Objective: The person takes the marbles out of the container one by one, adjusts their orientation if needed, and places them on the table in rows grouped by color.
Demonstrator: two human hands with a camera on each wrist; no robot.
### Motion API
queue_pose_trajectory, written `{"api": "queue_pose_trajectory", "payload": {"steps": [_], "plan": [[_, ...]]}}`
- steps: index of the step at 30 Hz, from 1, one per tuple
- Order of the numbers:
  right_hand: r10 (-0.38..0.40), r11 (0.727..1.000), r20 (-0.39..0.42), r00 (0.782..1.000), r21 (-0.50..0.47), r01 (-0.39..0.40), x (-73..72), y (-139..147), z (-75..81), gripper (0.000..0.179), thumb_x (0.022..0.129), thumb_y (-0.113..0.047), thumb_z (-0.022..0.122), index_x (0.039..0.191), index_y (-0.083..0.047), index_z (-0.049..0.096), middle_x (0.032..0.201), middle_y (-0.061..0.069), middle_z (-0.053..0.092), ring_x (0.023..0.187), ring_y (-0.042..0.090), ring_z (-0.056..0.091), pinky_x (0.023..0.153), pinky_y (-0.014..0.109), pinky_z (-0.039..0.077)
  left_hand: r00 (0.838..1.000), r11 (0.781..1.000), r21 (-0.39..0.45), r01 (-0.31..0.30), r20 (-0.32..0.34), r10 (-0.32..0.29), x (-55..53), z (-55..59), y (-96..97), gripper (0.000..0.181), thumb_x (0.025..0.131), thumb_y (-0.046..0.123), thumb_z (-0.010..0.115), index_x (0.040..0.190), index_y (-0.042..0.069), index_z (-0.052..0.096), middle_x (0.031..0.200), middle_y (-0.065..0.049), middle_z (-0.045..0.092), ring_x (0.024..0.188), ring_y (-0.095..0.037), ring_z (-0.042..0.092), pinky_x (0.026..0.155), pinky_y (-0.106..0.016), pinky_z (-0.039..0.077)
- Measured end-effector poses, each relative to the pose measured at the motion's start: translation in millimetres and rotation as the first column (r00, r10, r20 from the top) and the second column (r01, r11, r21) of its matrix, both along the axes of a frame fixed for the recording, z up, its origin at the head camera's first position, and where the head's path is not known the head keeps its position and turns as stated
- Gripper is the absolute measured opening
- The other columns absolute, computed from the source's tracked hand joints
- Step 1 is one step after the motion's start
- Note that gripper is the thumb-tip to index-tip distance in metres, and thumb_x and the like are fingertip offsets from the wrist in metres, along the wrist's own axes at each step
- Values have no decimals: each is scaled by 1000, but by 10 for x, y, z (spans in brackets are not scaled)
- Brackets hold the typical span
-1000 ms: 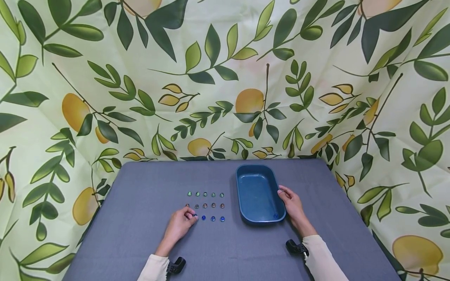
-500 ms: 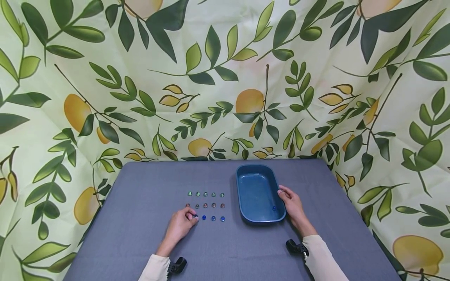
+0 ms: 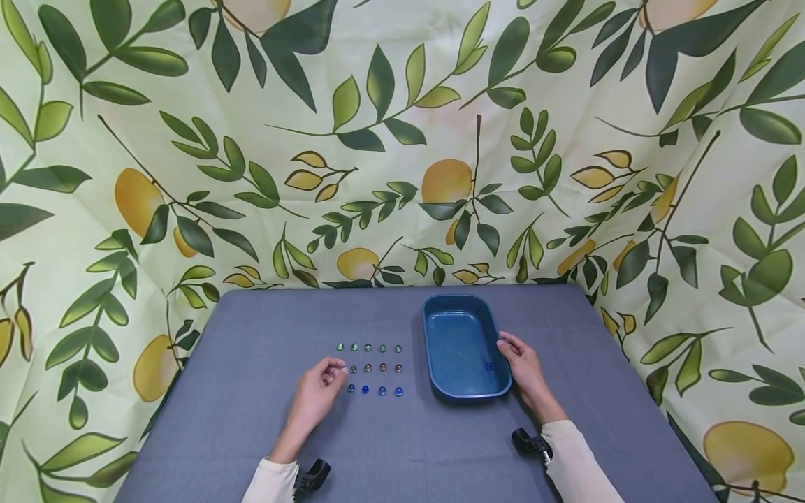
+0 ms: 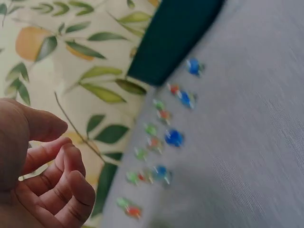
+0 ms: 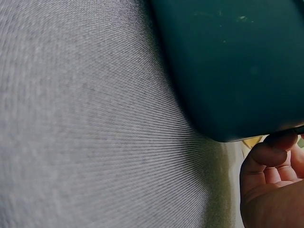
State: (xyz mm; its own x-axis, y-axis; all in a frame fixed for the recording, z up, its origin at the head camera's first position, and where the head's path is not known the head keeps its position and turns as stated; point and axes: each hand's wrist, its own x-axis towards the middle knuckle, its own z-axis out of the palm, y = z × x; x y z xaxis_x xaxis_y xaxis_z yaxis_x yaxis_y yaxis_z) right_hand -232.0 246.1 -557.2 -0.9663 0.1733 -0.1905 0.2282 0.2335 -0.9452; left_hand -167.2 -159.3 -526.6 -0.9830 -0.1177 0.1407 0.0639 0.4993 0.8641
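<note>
My left hand [image 3: 321,388] hovers just left of the rows of marbles, its fingers loosely curled. In the left wrist view the thumb and fingertips stand apart with nothing between them. The front row is blue marbles [image 3: 382,391], the middle row reddish-brown marbles [image 3: 383,367], the back row green marbles [image 3: 367,348]. The left end of the middle row is hidden behind the hand in the head view. My right hand [image 3: 527,370] grips the right rim of a dark blue plastic tub [image 3: 468,395]. One blue marble [image 3: 488,366] lies inside, near its right wall.
Grey-blue cloth covers the table [image 3: 402,447]. A leaf-and-fruit patterned curtain [image 3: 377,168] rises behind and at both sides. Each wrist wears a black camera band [image 3: 312,476]. The tub stands right of the marbles, with a gap between.
My left hand has let go of the leftmost blue marble and moved up and slightly left. The marble in the tub has rolled back a little. My right hand keeps its hold.
</note>
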Motion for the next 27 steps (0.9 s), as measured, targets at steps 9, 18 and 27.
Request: {"api": "queue_pose_trajectory", "payload": {"steps": [9, 18, 27], "plan": [[-10, 1000, -4, 1000, 11, 10, 10, -11, -25, 52, 100, -40, 54, 141, -8, 49, 135, 18, 56, 108, 7, 52, 85, 12, 41, 983, 985, 76, 154, -113, -145, -80, 266, 381, 8, 89, 7, 69, 97, 8, 69, 78, 0, 65, 68, -5, 55, 63, -21, 48], [-15, 1000, 9, 1000, 13, 15, 33, -26, 7, 54, 100, -43, 53, 142, -9, 48, 140, 17, 54, 109, 5, 51, 83, 9, 40, 950, 960, 54, 275, -166, -263, -176, 388, 802, 11, 92, 12, 66, 101, 7, 69, 82, 2, 64, 72, -6, 56, 66, -21, 49], [-6, 1000, 6, 1000, 12, 5, 23, -16, 10, 56, 101, -43, 51, 144, -9, 46, 143, 17, 51, 122, 18, 49, 94, 18, 42, 909, 926, -27, 377, -181, -376, -275, 449, 1213, 9, 92, 13, 66, 101, 11, 68, 85, 1, 64, 77, -7, 58, 67, -19, 50]]}}
